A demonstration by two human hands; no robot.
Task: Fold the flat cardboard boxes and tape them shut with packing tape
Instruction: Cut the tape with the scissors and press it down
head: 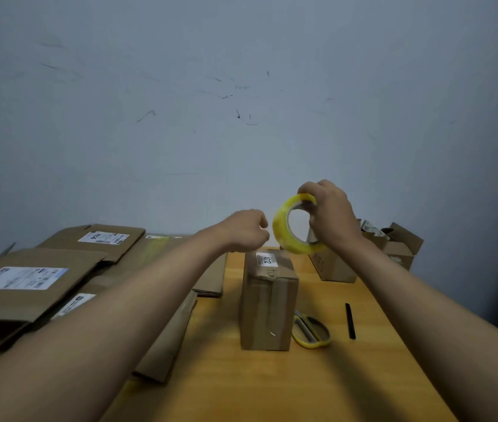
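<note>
Head view, the only one I have. I take the folded box standing upright on the wooden table as my reference for every position.

Above the box's far top edge, my right hand holds the yellow tape roll in the air, fingers curled through the core and over the rim. The roll stands on edge with its open centre facing me, clear of the box. I judge it is held this way so the roll can turn while tape is drawn off.

My left hand hangs just left of the roll, above the box's far-left corner, its fingers drawn together at the tips beside the roll's outer face. Whether they pinch a tape end I cannot tell; any clear film there is too fine to see. I judge the step in hand is finding or pulling the loose end.

The box carries a white label on top. Its top looks closed; whether tape already runs over the seam I cannot tell.

Touching the box's right base lie yellow-handled scissors, presumably kept near for cutting. Further right lies a thin black strip. Left of the box, flat cardboard boxes lie stacked, not yet folded. Behind and to the right stand open boxes.
</note>
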